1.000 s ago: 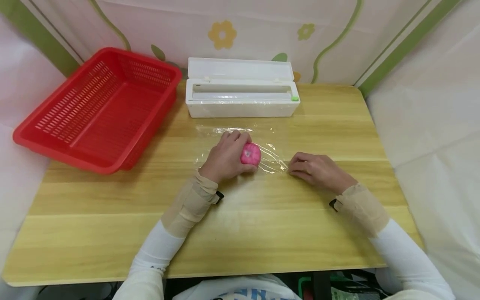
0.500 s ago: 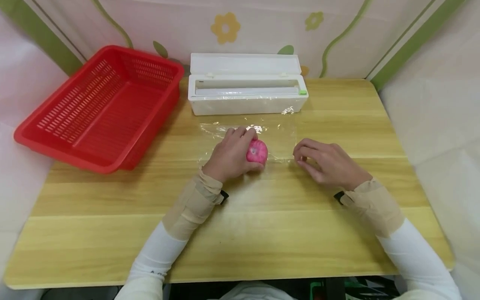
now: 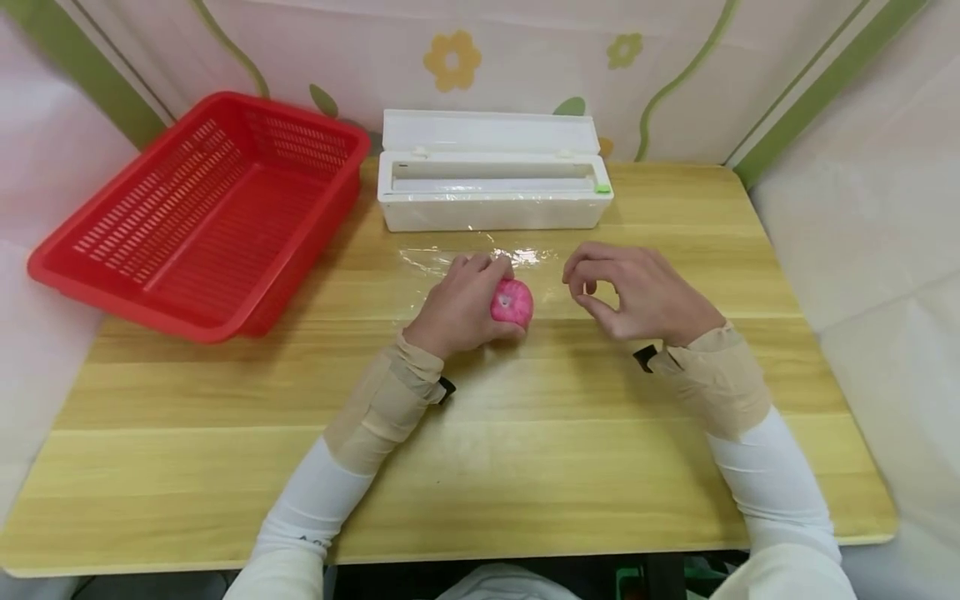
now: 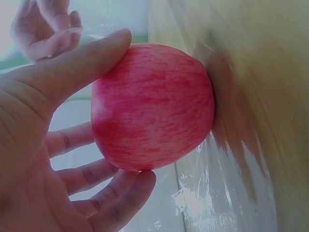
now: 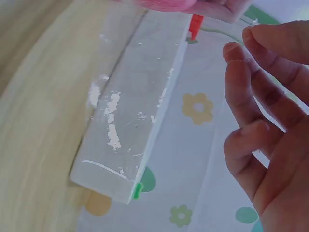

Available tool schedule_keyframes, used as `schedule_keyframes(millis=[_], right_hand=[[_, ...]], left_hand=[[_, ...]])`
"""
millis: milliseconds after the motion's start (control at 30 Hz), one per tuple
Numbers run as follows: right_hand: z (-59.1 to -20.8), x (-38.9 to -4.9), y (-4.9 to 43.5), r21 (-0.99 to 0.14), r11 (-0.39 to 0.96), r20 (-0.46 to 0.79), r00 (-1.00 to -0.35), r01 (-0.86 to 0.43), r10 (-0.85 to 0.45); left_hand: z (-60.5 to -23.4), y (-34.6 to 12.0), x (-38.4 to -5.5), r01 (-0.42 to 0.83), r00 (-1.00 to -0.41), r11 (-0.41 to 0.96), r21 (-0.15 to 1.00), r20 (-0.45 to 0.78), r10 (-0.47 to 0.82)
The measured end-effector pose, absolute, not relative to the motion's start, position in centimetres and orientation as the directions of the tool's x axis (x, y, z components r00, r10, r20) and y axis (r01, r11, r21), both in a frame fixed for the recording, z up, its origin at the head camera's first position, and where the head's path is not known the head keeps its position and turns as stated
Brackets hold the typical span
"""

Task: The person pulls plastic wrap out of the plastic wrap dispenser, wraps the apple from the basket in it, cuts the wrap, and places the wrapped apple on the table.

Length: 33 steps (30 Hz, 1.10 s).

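Observation:
My left hand (image 3: 468, 308) grips a pink-red apple (image 4: 154, 106), thumb on one side and fingers on the other. The apple sits low over the tabletop, on or just above a thin sheet of clear plastic wrap (image 3: 427, 262). To its right, my right hand (image 3: 637, 287) is raised, thumb and index finger meeting in a ring. In the left wrist view a glint of wrap shows at the right hand's fingertips (image 4: 63, 41), so it pinches the sheet's edge. Behind both hands stands a white wrap dispenser (image 3: 495, 215) with its lid up and a roll inside.
A red plastic basket (image 3: 300, 242) stands at the left of the wooden table (image 3: 480, 467). The wrap runs toward the dispenser, which has a small green slider (image 3: 602, 189) at its right end. A flower-patterned white curtain (image 3: 525, 67) hangs behind.
My right hand has lifted and moved up and inward, toward the apple, from the sheet's right corner. My left hand keeps its grip on the apple.

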State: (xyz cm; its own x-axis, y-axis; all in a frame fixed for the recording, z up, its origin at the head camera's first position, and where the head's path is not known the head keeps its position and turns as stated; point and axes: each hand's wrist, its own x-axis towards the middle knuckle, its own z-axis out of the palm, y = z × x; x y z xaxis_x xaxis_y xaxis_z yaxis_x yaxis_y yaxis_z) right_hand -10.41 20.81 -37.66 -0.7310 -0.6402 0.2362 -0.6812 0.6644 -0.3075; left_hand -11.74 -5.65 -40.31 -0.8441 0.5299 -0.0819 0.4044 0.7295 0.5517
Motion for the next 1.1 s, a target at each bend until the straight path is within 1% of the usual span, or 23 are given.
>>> schedule_keyframes(millis=[300,500,733,933,1100], right_hand=[[-36.5,-11.7,18.5,-0.351,0.649,0.25,-0.735,-0.675,-0.63],[-36.2,-12.4,17.0,-0.349,0.643,0.254,-0.73,-0.681,-0.635],[-36.7,-12.7,15.6,-0.314,0.641,0.251,-0.712,-0.701,-0.656],[-37.4,-12.7,15.2,-0.3,0.645,0.253,-0.71,-0.703,-0.657],[-38.2,-12.9,14.8,-0.302,0.612,0.278,-0.682,-0.731,-0.676]], left_hand=[[-40.3,-5.6,-11.8,0.419,-0.842,0.723,0.549,-0.064,0.536],[-40.1,-5.7,-11.8,0.418,-0.843,0.713,0.563,-0.052,0.536],[-40.3,-5.9,-11.9,0.409,-0.849,0.713,0.57,-0.05,0.527],[-40.7,-5.8,-12.0,0.43,-0.837,0.702,0.567,-0.042,0.546],[-40.9,-5.6,-12.1,0.444,-0.832,0.688,0.574,-0.022,0.555]])
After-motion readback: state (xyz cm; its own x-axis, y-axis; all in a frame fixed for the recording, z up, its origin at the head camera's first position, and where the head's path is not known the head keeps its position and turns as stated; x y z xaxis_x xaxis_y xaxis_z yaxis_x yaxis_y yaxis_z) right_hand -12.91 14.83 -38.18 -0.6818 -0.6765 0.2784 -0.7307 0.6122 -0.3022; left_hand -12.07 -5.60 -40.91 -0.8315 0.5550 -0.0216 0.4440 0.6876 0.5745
